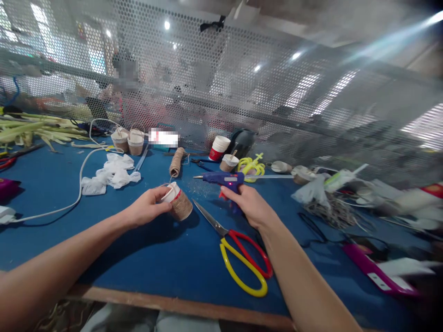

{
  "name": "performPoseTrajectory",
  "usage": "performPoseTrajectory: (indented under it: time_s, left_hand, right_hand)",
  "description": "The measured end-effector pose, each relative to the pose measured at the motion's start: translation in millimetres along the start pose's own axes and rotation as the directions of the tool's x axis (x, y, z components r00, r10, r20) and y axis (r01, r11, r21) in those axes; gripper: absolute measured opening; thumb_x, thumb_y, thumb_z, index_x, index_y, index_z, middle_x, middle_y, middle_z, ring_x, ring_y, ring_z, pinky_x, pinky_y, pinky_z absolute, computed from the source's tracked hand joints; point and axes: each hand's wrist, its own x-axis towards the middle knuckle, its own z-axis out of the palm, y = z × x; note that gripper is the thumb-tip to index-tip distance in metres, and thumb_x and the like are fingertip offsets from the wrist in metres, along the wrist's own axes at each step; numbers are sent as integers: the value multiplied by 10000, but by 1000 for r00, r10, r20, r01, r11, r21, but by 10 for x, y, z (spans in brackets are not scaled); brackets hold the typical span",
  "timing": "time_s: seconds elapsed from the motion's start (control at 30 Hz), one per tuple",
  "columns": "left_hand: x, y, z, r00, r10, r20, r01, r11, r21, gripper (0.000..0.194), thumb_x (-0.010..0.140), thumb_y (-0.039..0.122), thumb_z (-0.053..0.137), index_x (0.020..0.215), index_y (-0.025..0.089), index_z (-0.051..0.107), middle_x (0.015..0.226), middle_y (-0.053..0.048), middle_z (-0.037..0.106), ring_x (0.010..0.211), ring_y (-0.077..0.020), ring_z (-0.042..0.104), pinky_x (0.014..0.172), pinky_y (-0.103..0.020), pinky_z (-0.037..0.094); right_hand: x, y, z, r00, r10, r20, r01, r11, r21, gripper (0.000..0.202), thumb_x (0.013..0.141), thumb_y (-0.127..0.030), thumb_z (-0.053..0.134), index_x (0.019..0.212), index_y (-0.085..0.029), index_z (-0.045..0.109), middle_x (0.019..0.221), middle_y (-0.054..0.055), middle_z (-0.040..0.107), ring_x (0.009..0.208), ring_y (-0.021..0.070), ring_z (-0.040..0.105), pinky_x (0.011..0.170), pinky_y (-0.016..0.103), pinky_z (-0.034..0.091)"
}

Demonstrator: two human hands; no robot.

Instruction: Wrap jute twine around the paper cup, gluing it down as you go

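Tilted in my left hand (154, 205) is a small paper cup (182, 207), its lower part wrapped in brown twine and a red band showing near the white rim. My fingers pinch it at the rim. A strand of twine runs from the cup towards a twine spool (177, 162) behind it. My right hand (249, 203) is closed round the handle of a blue glue gun (224, 179), nozzle pointing left and a clear glue stick out of its back. Between the hands lie scissors (221, 230) with one red and one yellow handle loop.
Twine-wrapped cups (135, 142) stand at the back left, near white crumpled plastic (110, 175) and a white cable (81, 170). Further right are stacked paper cups (219, 147) and yellow pipe-like loops (254, 167). A magenta power strip (377, 272) lies right. Perforated metal mesh (194, 69) closes the back.
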Motion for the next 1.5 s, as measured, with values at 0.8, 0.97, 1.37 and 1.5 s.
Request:
performPoseTrajectory:
  time_s: [0.8,0.97,1.37,1.5]
  left_hand:
    - [-77,67,56,991,120,55,-131,944,302,236,713,169,527,929,108,598,981,-77,618,932,-220,536,859,-311,396]
    - [-83,163,61,998,-30,54,28,999,36,223,675,199,558,871,97,583,828,-46,628,777,-179,574,743,-282,451]
    - [-126,223,110,987,-113,116,133,974,-181,210,663,153,557,867,114,587,739,-11,626,704,-139,574,716,-263,446]
    - [-134,215,104,987,-99,127,121,976,-181,227,669,164,564,889,111,588,763,-25,625,710,-141,566,708,-259,445]
  right_hand:
    - [-14,-789,622,777,-318,544,480,858,-184,234,689,-378,594,669,-146,582,755,55,641,670,155,564,591,263,425]
    - [-59,-675,492,876,-336,346,312,942,124,163,712,-300,580,735,-138,589,846,61,643,745,133,576,709,268,443]
    - [-327,-412,379,955,-263,136,225,944,242,212,719,-342,580,774,-139,600,794,43,629,730,137,563,741,304,442]
    - [-348,-378,384,959,-249,133,211,945,249,208,724,-341,576,779,-142,603,781,40,630,722,138,564,728,306,448]
